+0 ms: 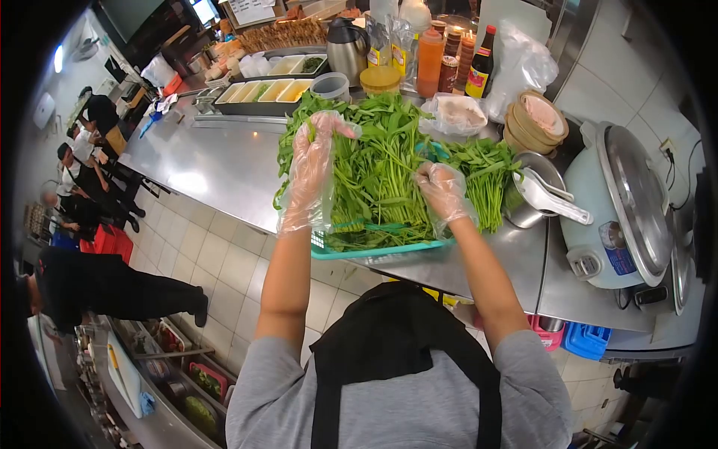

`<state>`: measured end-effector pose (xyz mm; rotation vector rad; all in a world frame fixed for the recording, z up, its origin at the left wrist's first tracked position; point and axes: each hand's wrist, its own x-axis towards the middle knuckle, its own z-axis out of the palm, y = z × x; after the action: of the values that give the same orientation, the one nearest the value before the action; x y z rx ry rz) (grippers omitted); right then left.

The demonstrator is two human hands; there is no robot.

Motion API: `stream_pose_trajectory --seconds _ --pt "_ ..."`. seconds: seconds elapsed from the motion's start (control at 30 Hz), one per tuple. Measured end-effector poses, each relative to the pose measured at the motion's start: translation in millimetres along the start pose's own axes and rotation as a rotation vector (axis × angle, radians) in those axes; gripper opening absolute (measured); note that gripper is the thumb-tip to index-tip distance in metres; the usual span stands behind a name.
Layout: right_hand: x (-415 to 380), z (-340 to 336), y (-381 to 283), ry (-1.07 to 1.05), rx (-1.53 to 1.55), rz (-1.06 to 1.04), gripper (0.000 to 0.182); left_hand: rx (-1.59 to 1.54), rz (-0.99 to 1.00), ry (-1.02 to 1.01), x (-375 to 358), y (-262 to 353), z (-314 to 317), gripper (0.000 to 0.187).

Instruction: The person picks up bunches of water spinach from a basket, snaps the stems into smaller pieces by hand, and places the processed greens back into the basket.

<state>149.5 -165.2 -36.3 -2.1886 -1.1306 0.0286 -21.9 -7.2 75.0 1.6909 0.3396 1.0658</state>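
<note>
Leafy green stems (381, 157) fill a turquoise plastic basket (351, 253) at the edge of the steel counter. My left hand (313, 168), in a clear plastic glove, lies over the left part of the greens with its fingers extended and thumb apart. On the right, my gloved right hand (441, 187) is closed at the greens, its fingertips pinched at a thin stem. Another bunch of greens (482, 179) lies just right of that hand, beside a steel pot (540, 179) with a white ladle (553, 200).
A rice cooker (621, 202) stands at the right. Behind the greens are a tray of condiments (262, 91), a thermos (348, 49), an orange bottle (428, 63) and a dark sauce bottle (481, 66). Several people stand on the left; one (112, 288) is nearer.
</note>
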Motion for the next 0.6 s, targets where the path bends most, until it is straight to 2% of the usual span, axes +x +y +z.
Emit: stream_pose_trajectory --seconds 0.03,0.13,0.2,0.23,0.27,0.33,0.37,0.47,0.5,0.53,0.57,0.6 --pt "-0.3 -2.5 -0.6 0.0 -0.002 -0.002 0.019 -0.001 0.001 0.002 1.2 -2.7 -1.5 0.039" --pt "-3.8 -12.1 -1.1 0.128 0.263 -0.031 0.015 -0.073 0.018 -0.065 0.7 -6.7 -5.6 0.036" --pt "-0.8 -14.2 -0.7 0.138 0.323 -0.019 0.014 -0.179 -0.365 -0.005 -4.1 0.7 1.3 0.036" --pt "-0.8 -15.1 -1.0 0.143 0.435 -0.008 0.015 0.09 -0.336 0.085 -7.8 5.0 12.3 0.042" --pt "-1.8 -18.4 -4.5 0.15 0.547 0.005 0.016 0.088 -0.332 0.086 -11.0 7.6 15.0 0.042" --pt "-4.4 -23.7 -13.4 0.184 0.489 -0.034 0.015 0.336 -0.117 -0.186 -15.0 10.5 20.0 0.047" --pt "-5.3 -22.8 -16.3 0.239 0.444 -0.072 0.013 0.625 0.149 -0.098 -11.5 3.1 28.6 0.038" --pt "-11.4 -19.5 -27.6 0.303 0.429 -0.126 0.008 0.798 0.099 -0.154 -17.0 -5.0 38.5 0.037" --pt "-13.7 -18.1 -29.9 0.334 0.383 -0.164 0.007 0.717 0.184 -0.1 -21.8 -10.0 40.0 0.034" --pt "-15.5 -17.4 -30.9 0.368 0.338 -0.203 0.006 0.717 0.186 -0.099 -22.2 -20.5 41.3 0.034" --pt "-17.0 -19.1 -31.3 0.305 0.318 -0.163 0.016 0.769 0.227 -0.103 -21.1 -26.3 43.3 0.031" --pt "-19.5 -19.9 -33.4 0.31 0.319 -0.161 0.016 0.82 0.267 -0.109 -20.4 -31.4 44.5 0.028"
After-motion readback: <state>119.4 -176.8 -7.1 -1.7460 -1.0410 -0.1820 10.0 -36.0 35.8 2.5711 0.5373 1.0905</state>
